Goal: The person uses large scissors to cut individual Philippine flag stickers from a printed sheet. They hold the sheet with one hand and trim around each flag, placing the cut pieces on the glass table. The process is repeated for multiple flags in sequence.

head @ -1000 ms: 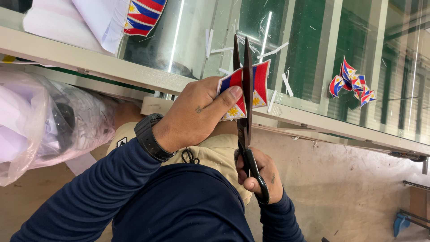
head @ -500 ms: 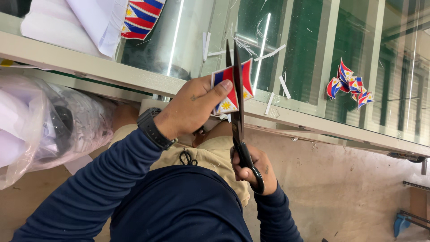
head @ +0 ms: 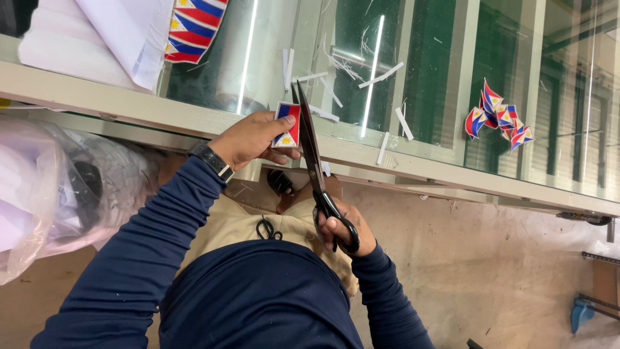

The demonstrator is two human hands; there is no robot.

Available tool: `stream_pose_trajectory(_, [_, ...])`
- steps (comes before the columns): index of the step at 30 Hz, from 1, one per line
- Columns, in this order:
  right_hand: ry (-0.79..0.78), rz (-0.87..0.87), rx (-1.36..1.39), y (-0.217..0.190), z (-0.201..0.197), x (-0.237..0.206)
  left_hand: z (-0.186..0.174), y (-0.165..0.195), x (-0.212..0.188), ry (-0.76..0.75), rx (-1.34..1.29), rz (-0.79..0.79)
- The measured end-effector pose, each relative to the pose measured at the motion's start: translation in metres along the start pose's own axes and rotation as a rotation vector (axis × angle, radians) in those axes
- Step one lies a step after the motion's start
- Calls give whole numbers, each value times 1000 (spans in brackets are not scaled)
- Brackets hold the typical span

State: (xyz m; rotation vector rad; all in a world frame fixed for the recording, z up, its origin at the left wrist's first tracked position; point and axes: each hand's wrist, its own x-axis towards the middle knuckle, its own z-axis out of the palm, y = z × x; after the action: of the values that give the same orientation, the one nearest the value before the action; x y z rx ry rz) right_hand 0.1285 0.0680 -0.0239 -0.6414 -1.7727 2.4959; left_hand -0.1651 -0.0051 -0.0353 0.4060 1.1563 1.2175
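Glass-topped table (head: 413, 169) strewn with thin white paper slivers | left hand (head: 248, 139) pinches small flat flag-printed paper (head: 288, 125), wrist bent | right hand (head: 345, 227) just below, fingers curled through black steel scissors (head: 316, 171), long blades beside the paper's edge

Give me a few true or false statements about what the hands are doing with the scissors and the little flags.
1. The right hand grips black scissors. True.
2. The left hand holds a small flag piece. True.
3. The scissors lie flat on the glass table. False: they are held, blades beside the flag piece.
4. The pile of cut flags sits under the left hand. False: it lies far off on the glass.
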Motion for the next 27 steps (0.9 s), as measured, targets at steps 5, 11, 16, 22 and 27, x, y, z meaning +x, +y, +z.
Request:
stream_pose_trajectory(5, [-28,1,92,-6,10,2,-2,1,-3,-16,-19,13])
stream_pose_trajectory(11, [-67,0,163,-10,23,1,-2,-4,-8,-102,-81,56])
stream_pose_trajectory(16, [-25,6,41,-15,25,-2,2,-8,-16,-127,-212,32])
stream_pose_trajectory(22, [7,15,-91,-20,26,-5,7,-11,-20,-173,-237,72])
stream_pose_trajectory(27, [21,-13,-119,-22,27,-3,13,-13,-20,-170,-236,97])
